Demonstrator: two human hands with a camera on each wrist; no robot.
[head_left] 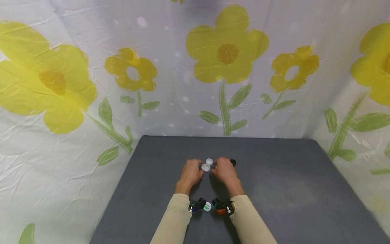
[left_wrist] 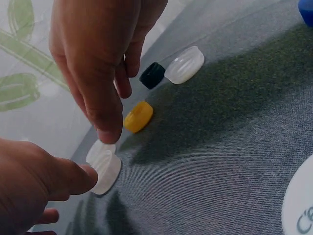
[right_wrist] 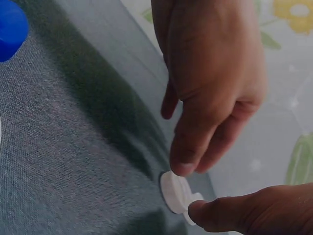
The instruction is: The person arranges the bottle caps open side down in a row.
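Note:
Two white caps, a wider one (head_left: pixel 205 168) in front and a smaller one (head_left: pixel 209 161) behind, lie hollow side up between the hands. My left hand (head_left: pixel 190 172) is at their left, fingers relaxed, its thumb tip right at the wider cap's edge. At their right is my right hand (head_left: pixel 225 170), fingers bent loosely downward with nothing gripped. In the left wrist view, a yellow cap (left_wrist: pixel 139 117), a dark cap (left_wrist: pixel 152 75) and a translucent white cap (left_wrist: pixel 185 65) lie beside the right hand. The right wrist view shows the wider white cap (right_wrist: pixel 173 192) under the left fingertips.
Nearer the body, between the forearms, lie a white cap with a green mark (head_left: pixel 207 207) and an orange cap (head_left: pixel 221 211). A blue cap (right_wrist: pixel 11 30) sits at the right wrist view's edge. A flowered curtain (head_left: pixel 170 67) stands behind the grey table (head_left: pixel 274 189).

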